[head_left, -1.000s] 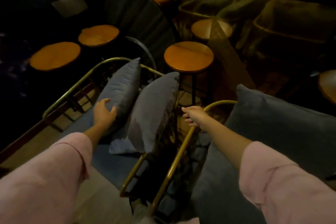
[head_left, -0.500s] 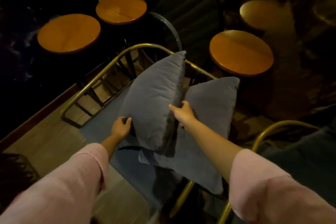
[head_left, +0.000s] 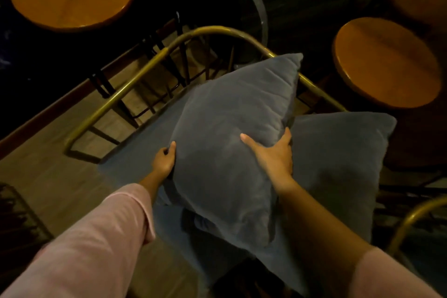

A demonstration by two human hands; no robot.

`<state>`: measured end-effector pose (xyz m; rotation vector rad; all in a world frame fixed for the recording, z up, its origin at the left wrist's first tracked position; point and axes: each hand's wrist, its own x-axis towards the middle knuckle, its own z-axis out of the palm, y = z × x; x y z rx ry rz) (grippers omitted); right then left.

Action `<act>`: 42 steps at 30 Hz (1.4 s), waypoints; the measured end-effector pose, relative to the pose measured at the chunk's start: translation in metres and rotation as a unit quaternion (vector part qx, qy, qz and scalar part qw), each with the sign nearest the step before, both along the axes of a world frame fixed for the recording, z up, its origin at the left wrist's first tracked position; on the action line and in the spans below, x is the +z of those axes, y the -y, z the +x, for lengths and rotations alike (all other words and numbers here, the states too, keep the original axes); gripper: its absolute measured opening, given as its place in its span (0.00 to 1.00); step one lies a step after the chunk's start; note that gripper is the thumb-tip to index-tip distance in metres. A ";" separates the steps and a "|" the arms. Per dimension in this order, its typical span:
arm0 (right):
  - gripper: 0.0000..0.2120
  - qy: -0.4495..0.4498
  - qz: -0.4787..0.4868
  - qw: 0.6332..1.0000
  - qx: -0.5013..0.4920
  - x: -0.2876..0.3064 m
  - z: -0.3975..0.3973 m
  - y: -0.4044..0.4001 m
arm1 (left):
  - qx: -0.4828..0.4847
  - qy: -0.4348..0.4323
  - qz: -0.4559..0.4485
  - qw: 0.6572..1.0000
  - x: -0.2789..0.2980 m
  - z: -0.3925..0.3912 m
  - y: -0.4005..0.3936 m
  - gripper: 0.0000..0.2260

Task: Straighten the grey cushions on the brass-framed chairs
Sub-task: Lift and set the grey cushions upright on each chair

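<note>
At mid-frame we held the front grey cushion over the brass-framed chair, left hand and right hand fingers spread gripping its edges, the rear cushion seemingly still unstraightened.

The things are carried by a brass-framed chair, whose grey seat pad is bounded by the curved brass rail from nine o'clock round to two o'clock. Two grey cushions are seen on the seat: the nearer cushion is stood on edge at the centre, and the second cushion is leaned behind it toward three o'clock. The chair is stood on a pale wooden floor, seen at eight o'clock.
</note>
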<state>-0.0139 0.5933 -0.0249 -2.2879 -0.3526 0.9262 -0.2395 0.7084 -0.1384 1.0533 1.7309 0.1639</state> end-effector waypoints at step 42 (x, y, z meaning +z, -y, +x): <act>0.57 -0.063 0.362 0.913 -0.180 0.147 0.104 0.444 | -0.201 0.348 0.035 0.915 0.301 0.110 0.228 0.14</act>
